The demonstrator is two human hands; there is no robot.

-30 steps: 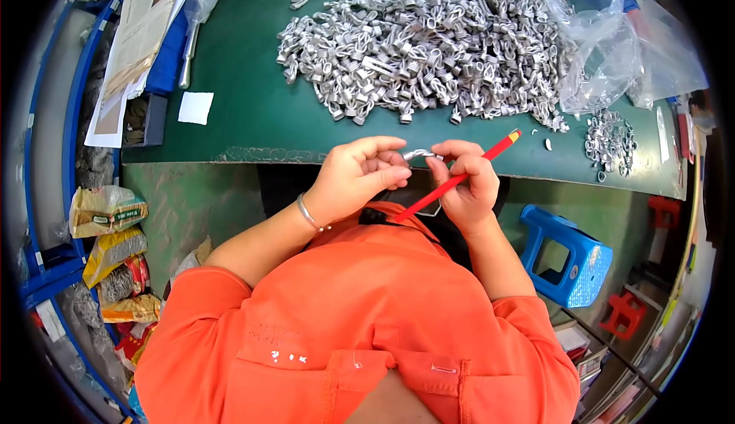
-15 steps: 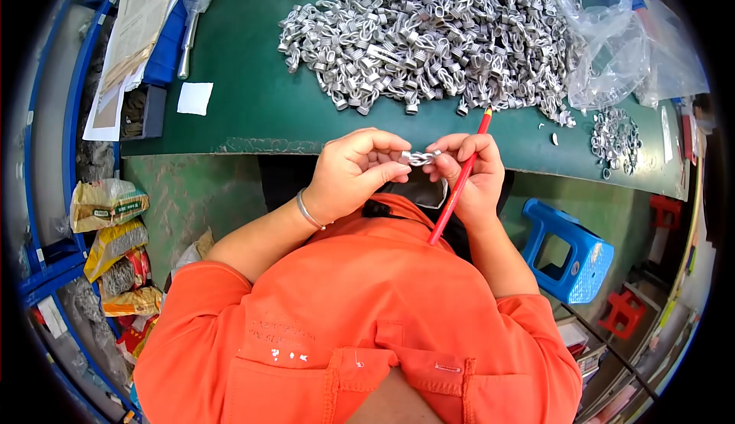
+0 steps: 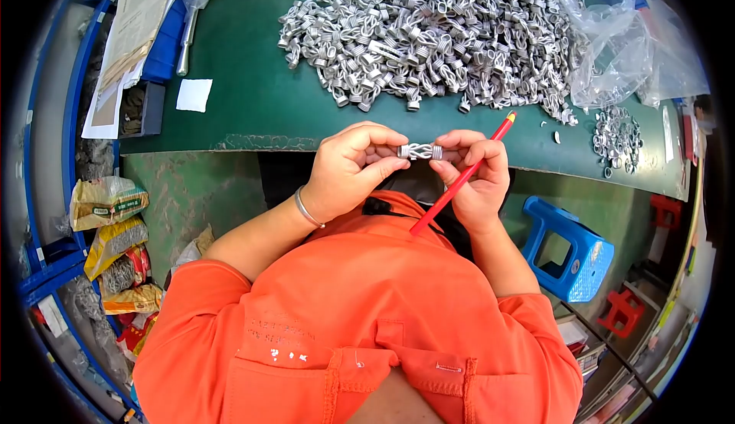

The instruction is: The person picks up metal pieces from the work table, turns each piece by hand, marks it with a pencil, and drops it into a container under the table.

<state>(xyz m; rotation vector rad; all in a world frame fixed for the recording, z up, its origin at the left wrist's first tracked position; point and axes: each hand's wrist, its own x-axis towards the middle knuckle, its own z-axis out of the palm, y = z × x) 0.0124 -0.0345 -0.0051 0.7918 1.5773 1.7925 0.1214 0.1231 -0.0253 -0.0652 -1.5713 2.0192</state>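
Between my two hands, in front of the table edge, is a small silvery twisted metal piece (image 3: 419, 151) with ribbed ends. My left hand (image 3: 354, 165) pinches its left end between thumb and fingers. Its right end is pinched by my right hand (image 3: 476, 175), which also carries a red pencil (image 3: 464, 179) slanting between its fingers, tip up to the right. Beyond my hands, a large heap of similar metal pieces (image 3: 429, 37) covers much of the green table (image 3: 245, 110).
Small metal rings (image 3: 615, 139) lie at the table's right beside clear plastic bags (image 3: 612, 57). A white paper square (image 3: 194, 95) and a blue bin (image 3: 162, 45) are at the left. A blue stool (image 3: 568, 252) stands on the floor to the right.
The metal piece has turned in my fingers, so both ribbed ends now show. The red pencil has tilted further to the right with my right hand.
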